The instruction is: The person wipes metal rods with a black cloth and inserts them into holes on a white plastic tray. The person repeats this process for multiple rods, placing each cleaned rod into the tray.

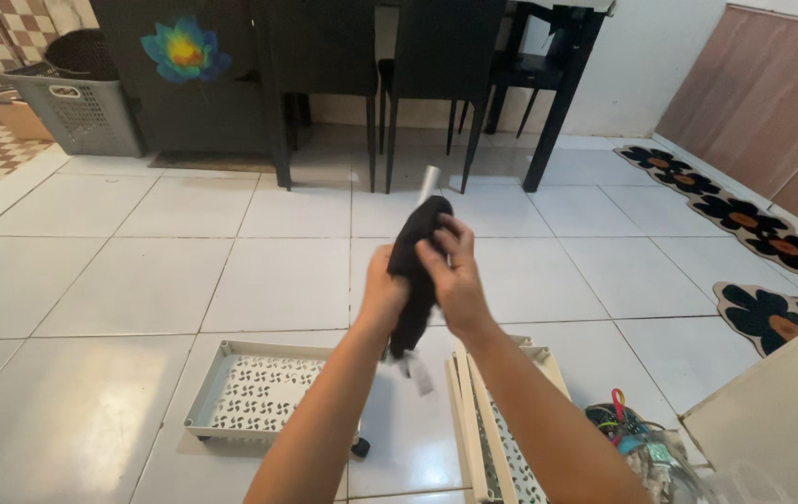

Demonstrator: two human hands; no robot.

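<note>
white tile floor [231, 280]; both hands [436, 280] gripping black cloth [415, 271], white tag [419, 373] dangling.

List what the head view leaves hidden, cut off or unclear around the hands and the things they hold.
- Metal tube: only its tip shows; the black cloth and both hands cover the rest.
- Left hand: fingers hidden behind the cloth.
- Right hand: palm faces away.
- White tag under the cloth: blurred.
- White slatted rack: cut off by the bottom edge.

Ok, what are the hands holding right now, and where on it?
Both hands grip a black cloth wrapped over a silver tube: left hand at its lower part, right hand around the middle.
</note>
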